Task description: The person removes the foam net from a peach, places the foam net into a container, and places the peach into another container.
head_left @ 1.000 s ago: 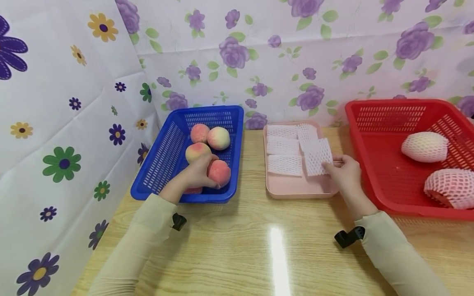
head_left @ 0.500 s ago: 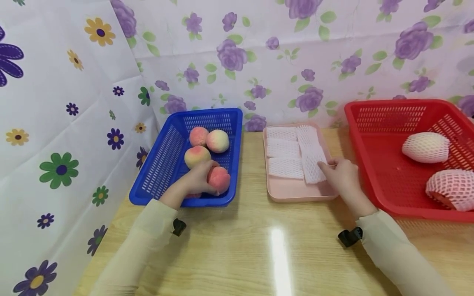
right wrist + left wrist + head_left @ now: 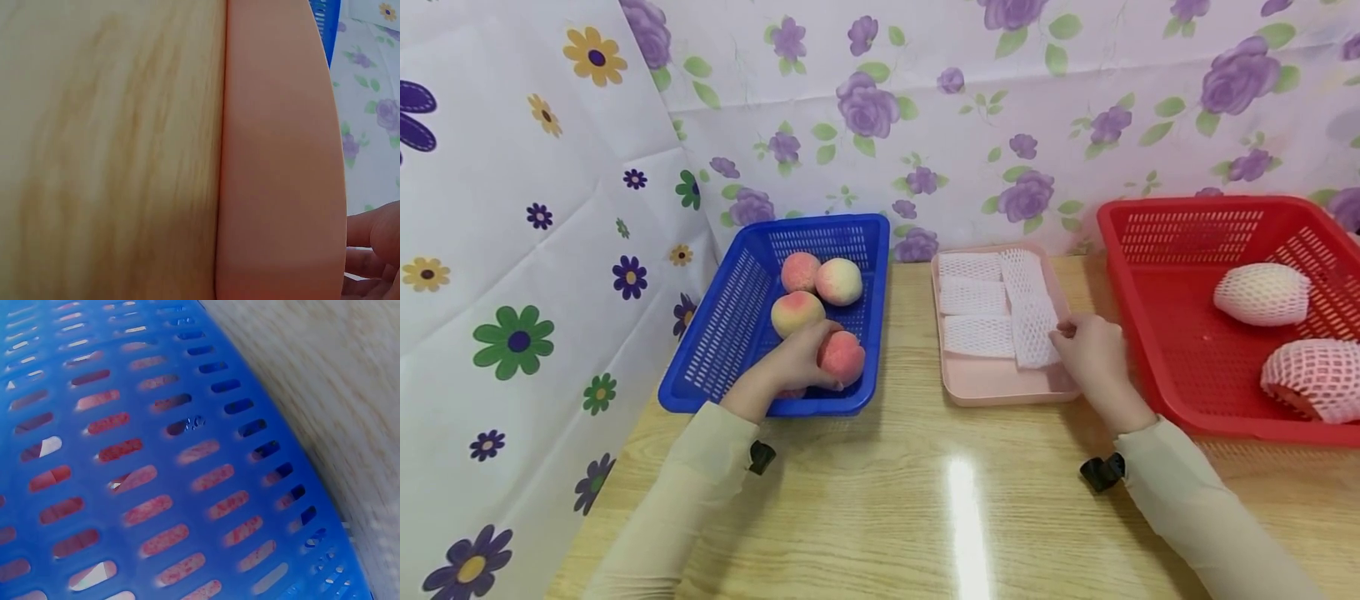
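In the head view my left hand (image 3: pixel 797 362) grips a reddish peach (image 3: pixel 842 358) at the front right corner of the blue basket (image 3: pixel 874 317), thumb on the near side. Several other peaches, among them a yellowish one (image 3: pixel 797 313), lie around it; one is mostly hidden under the hand. My right hand (image 3: pixel 1093 354) is at the right rim of the pink tray (image 3: pixel 992 387). Its thumb and index finger pinch the edge of a white foam net sleeve (image 3: pixel 1036 333). More flat foam net sleeves (image 3: pixel 977 336) lie to its left in the tray.
To the right stands a red basket (image 3: pixel 1195 375) with two fruits in foam nets, one white (image 3: pixel 1262 294) and one pink (image 3: pixel 1315 379). In the left wrist view the blue basket's slotted wall (image 3: pixel 206 431) hides the hand. Flowered cloth (image 3: pixel 955 125) hangs behind.
The foam net sleeve at my right fingers was raised and tilted a second ago and now lies flatter along the tray's right side. My left hand keeps its grip on the peach.
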`<state>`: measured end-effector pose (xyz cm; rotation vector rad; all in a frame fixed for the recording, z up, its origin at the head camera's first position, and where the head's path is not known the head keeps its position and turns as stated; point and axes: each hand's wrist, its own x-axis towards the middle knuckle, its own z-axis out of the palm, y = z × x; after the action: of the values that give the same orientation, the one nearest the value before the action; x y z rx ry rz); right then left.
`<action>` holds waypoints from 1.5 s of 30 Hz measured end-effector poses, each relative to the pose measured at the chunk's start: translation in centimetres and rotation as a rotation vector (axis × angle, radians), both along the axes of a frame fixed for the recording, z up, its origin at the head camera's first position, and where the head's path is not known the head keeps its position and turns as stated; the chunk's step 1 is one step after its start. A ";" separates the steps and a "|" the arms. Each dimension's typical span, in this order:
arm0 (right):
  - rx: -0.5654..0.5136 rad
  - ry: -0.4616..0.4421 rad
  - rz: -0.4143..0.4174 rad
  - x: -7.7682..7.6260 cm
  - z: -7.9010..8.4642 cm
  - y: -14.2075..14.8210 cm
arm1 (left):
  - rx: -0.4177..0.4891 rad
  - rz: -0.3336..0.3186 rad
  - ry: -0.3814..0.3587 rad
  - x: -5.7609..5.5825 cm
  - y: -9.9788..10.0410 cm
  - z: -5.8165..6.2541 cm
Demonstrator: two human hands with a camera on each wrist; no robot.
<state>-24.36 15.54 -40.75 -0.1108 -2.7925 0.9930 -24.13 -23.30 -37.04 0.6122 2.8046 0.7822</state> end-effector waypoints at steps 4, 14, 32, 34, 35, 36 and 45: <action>0.040 0.120 0.002 0.0 -0.3 -0.3 | -0.012 -0.001 -0.001 0.1 0.0 0.1; -0.036 0.193 -0.009 0.4 -0.1 -0.4 | -0.018 0.051 -0.030 0.2 -0.4 0.7; -0.010 0.166 0.119 3.4 4.6 -0.3 | 0.090 0.209 0.291 2.5 2.7 3.6; -0.005 0.183 0.132 3.7 5.5 -0.3 | 0.154 0.242 0.329 2.7 3.6 3.9; -0.002 0.187 0.139 3.8 5.9 -0.3 | 0.194 0.253 0.336 2.8 4.1 4.1; 0.001 0.188 0.145 4.0 6.5 -0.2 | 0.231 0.260 0.340 2.8 4.5 4.2; 0.023 0.162 0.106 4.0 11.0 1.4 | 0.468 0.211 0.275 2.5 9.1 4.5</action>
<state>-20.35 16.91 -29.79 0.1170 -2.6843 0.9466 -21.67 -14.22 -32.55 0.5228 2.9760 1.5310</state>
